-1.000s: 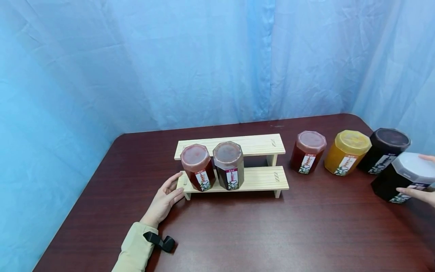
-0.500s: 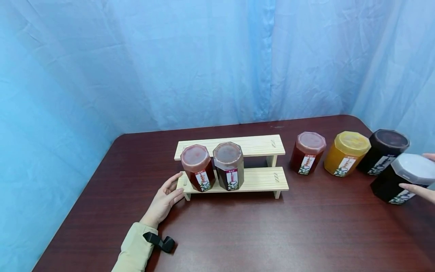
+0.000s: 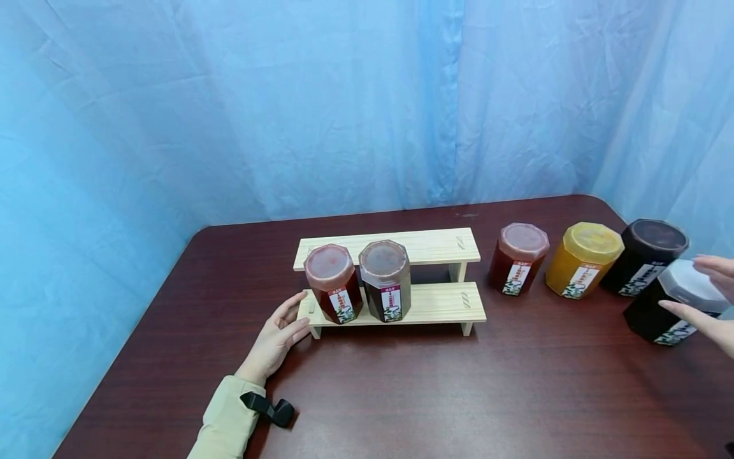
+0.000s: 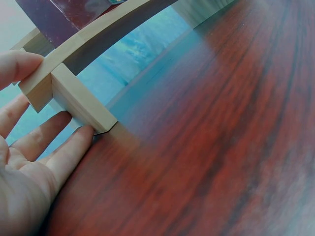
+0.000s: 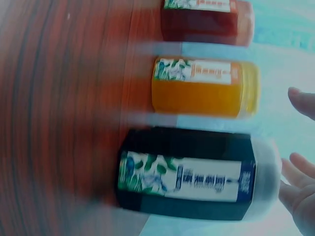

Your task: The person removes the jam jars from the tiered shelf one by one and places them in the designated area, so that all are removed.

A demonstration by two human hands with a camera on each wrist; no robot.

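Observation:
My left hand (image 3: 275,344) holds the left end of a two-tier pale wooden display rack (image 3: 441,303); in the left wrist view the thumb rests on the lower board's end and other fingers lie against its leg (image 4: 81,101). On that lower board stand a red-brown jar (image 3: 338,299) and a dark jar with a greyish lid (image 3: 390,296). At the far right, my right hand (image 3: 708,312) is spread beside and over a black jar with a white lid (image 3: 659,319). The right wrist view shows the fingers apart, near the white lid (image 5: 266,179).
Left of the white-lidded jar stand a red jar (image 3: 518,258), a yellow jar (image 3: 585,258) and a black jar with a dark lid (image 3: 645,255), in a row on the dark wooden table (image 3: 447,395). Blue curtains (image 3: 321,108) hang behind.
My right hand has let go of the white-lidded black jar and its fingers have spread off it, reaching further left into view. The left hand and the jars on the rack stay put.

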